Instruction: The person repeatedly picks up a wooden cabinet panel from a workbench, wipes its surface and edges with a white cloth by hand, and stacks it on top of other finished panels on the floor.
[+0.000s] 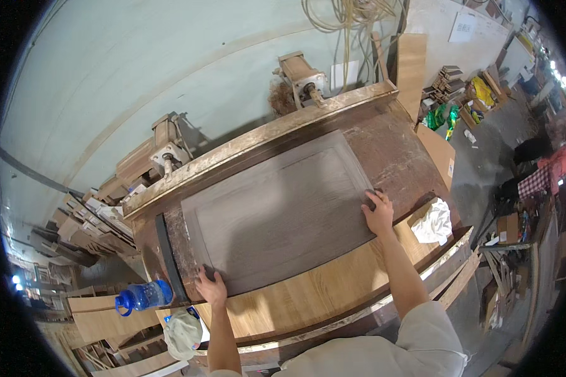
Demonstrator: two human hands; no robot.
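**Both hands on a grey cabinet door panel at the bench**

A grey-stained cabinet door panel [283, 210], with a raised frame around a recessed middle, lies flat on the brown, stain-smeared bench [396, 151]. Its near long edge overlaps a pale oak board [308, 295] that runs along the front of the bench.

The left hand [211, 289] rests on the panel's near left corner, fingers curled over the edge and gripping it. The right hand [378, 212] lies on the panel's right corner, fingers spread narrow and pressed on the frame, thumb at the edge; whether it grips or only presses cannot be told.

A crumpled white rag [434, 223] sits on the oak board just beside the right hand. A blue water bottle [143, 296] lies on its side off the left end of the bench, near the left hand, with a pale cap [182, 333] below it. A dark strip [168, 257] stands along the bench's left end. Behind the bench, two motor units [302, 75] stand against the pale wall, and coiled hoses [349, 16] hang above. Stacked wooden parts [107, 213] lie to the left.
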